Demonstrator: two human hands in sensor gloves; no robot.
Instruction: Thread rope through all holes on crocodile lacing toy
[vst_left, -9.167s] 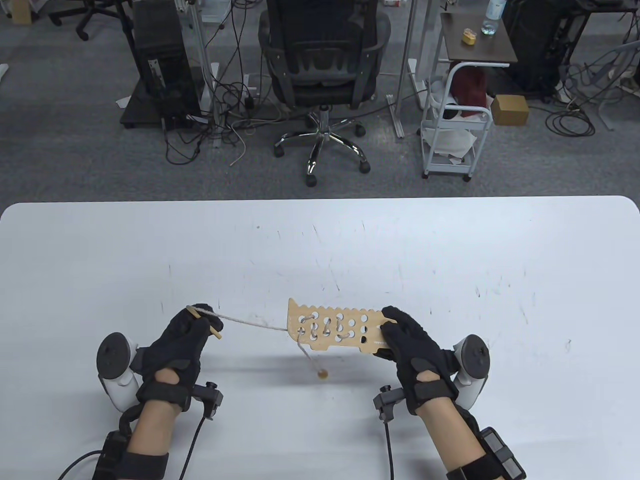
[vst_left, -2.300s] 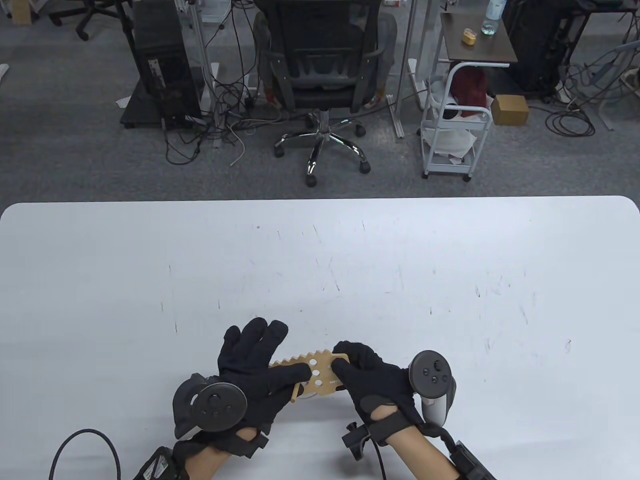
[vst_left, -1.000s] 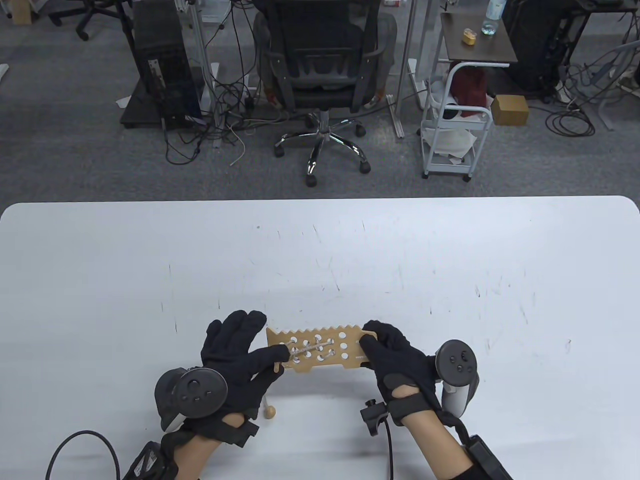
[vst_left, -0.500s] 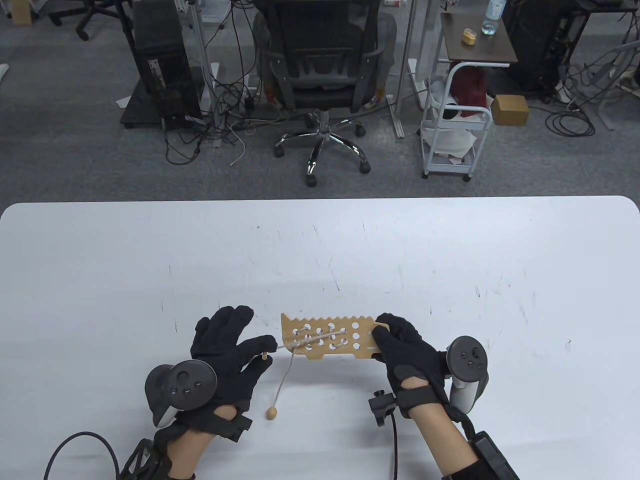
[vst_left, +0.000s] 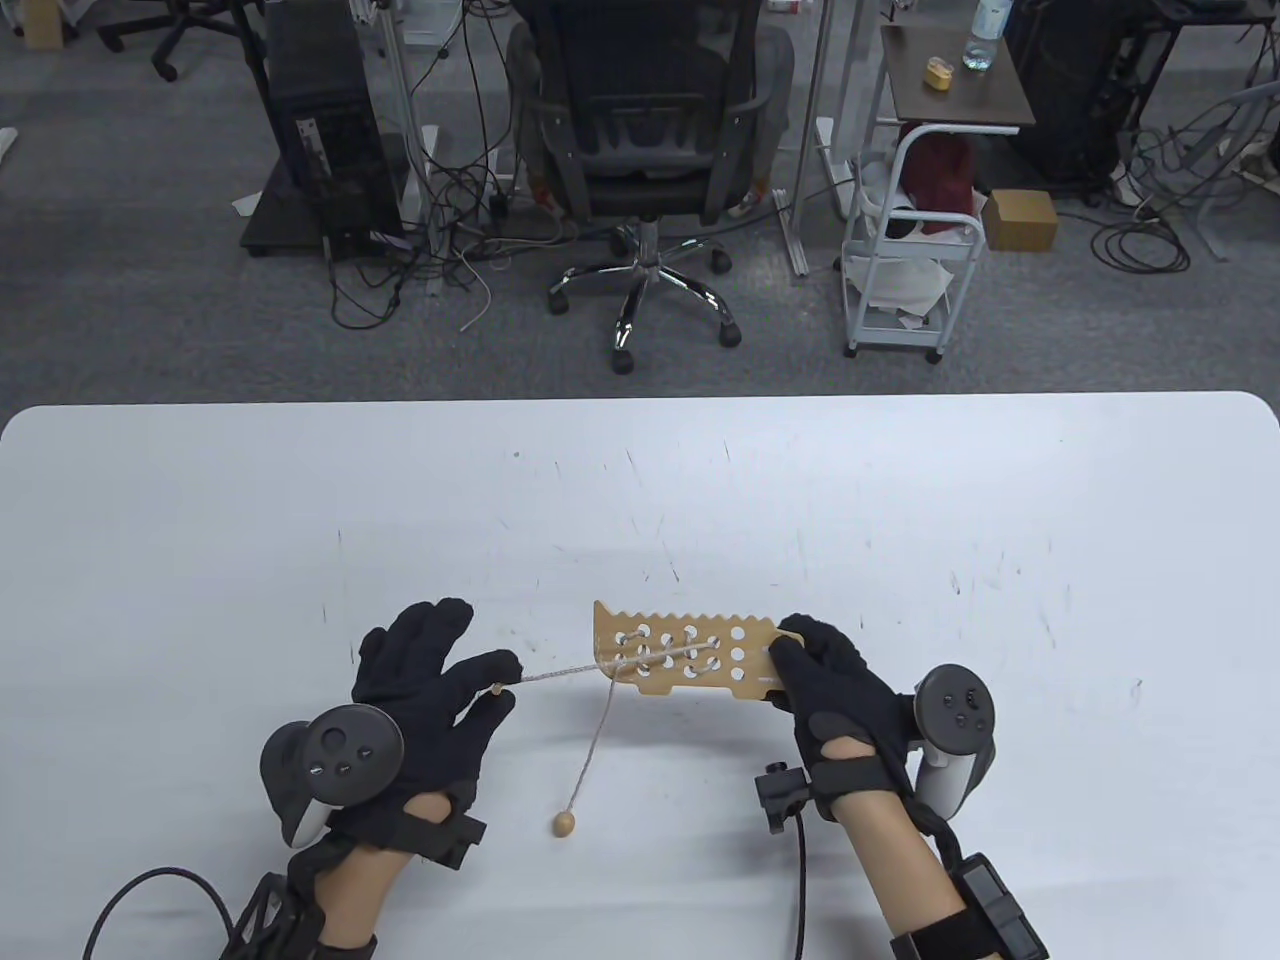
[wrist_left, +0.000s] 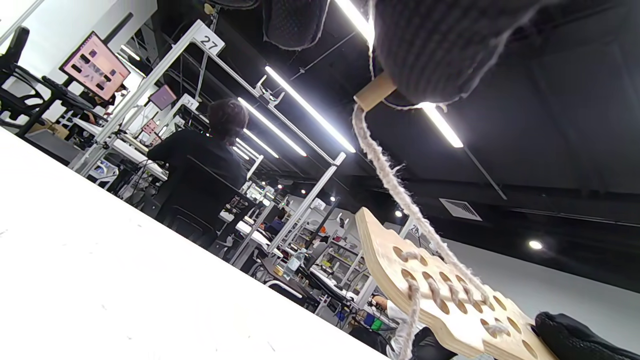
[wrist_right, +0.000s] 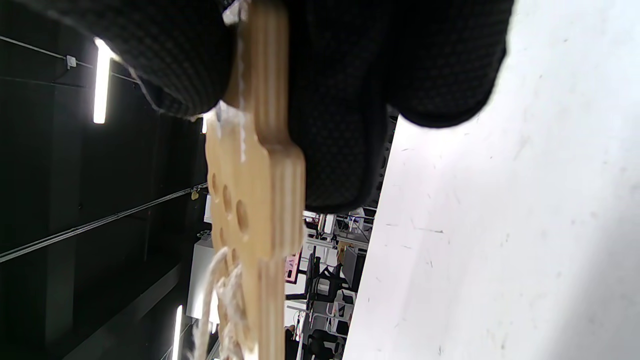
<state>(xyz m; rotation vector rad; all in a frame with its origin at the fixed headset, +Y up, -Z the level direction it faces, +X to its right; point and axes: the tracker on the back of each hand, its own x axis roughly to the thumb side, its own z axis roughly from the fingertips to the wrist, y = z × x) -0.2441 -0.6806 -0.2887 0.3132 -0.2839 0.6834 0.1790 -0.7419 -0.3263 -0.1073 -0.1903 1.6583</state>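
The wooden crocodile board (vst_left: 690, 650) hangs above the table, its right end gripped between the thumb and fingers of my right hand (vst_left: 815, 665). Grey rope (vst_left: 560, 676) zigzags through the board's left holes and runs taut to my left hand (vst_left: 495, 680). That hand pinches the rope's wooden needle tip (wrist_left: 372, 92) between thumb and forefinger, its other fingers spread. A second strand hangs from the board down to a wooden bead (vst_left: 564, 823) on the table. The left wrist view shows the laced board (wrist_left: 450, 305) from below; the right wrist view shows the board (wrist_right: 255, 200) edge-on.
The white table (vst_left: 900, 520) stretches wide beyond the hands. Past its far edge stand an office chair (vst_left: 645, 130), a white cart (vst_left: 905, 250) and cables on the floor. A seated person (wrist_left: 200, 160) shows in the background of the left wrist view.
The left hand has pulled the needle tip out to the left, drawing the rope taut. The right hand moved the board right and farther away. The bead slid a little right.
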